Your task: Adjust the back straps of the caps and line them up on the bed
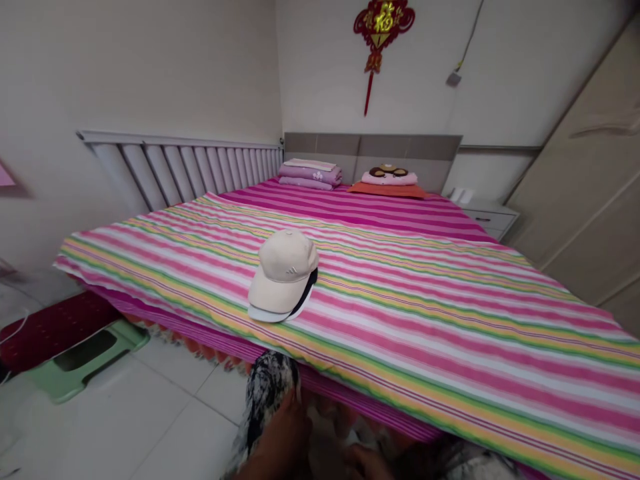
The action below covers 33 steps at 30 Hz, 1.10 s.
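My left hand (293, 420) is low in the head view, beside my knee in patterned black-and-white trousers (267, 383). My right hand (367, 462) shows only in part at the bottom edge, to the right of the left one. Both are dim and blurred, so I cannot make out their fingers or anything in them. Ahead of them, apart from both hands, a stack of caps lies on the bed: a cream baseball cap (285, 263) on top, with a dark brim (306, 292) and a whitish brim (267, 315) showing under it.
A striped sheet (425, 300) covers the near part of the bed. Folded purple bedding (311, 175) and a pink bundle (389, 178) lie near the headboard (400, 145). A green stool (65, 380) stands on the tiled floor, left; a nightstand (487, 219) is at right.
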Each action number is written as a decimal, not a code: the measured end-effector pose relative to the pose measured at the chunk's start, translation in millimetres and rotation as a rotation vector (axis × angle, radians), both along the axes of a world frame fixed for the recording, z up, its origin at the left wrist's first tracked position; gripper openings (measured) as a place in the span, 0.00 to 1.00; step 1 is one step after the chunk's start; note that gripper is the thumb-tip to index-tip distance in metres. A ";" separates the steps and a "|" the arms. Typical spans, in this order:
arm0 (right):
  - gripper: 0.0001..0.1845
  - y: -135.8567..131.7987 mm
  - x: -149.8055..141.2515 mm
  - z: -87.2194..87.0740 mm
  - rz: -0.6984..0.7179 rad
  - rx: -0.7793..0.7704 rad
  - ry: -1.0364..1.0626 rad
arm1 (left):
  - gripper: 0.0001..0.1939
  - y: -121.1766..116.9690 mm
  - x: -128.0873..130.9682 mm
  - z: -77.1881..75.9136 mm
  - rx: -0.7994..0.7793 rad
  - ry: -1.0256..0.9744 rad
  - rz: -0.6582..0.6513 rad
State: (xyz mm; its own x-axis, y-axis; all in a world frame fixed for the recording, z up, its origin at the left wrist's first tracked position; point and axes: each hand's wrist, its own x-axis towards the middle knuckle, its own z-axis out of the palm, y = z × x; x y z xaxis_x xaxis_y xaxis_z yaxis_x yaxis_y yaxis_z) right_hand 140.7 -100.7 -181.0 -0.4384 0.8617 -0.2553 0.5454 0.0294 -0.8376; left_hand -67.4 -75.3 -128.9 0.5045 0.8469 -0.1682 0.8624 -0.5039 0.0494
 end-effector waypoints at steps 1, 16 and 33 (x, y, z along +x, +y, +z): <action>0.06 -1.4 3.2 0.4 -0.027 0.004 0.008 | 0.13 -0.2 0.4 -0.3 -0.001 0.014 -0.011; 0.10 0.6 6.5 22.7 -0.123 -0.045 0.131 | 0.14 -1.8 7.7 20.4 -0.035 -0.053 0.029; 0.28 45.3 12.6 244.9 -0.622 0.110 0.964 | 0.27 60.0 25.3 176.4 -0.118 -1.009 0.405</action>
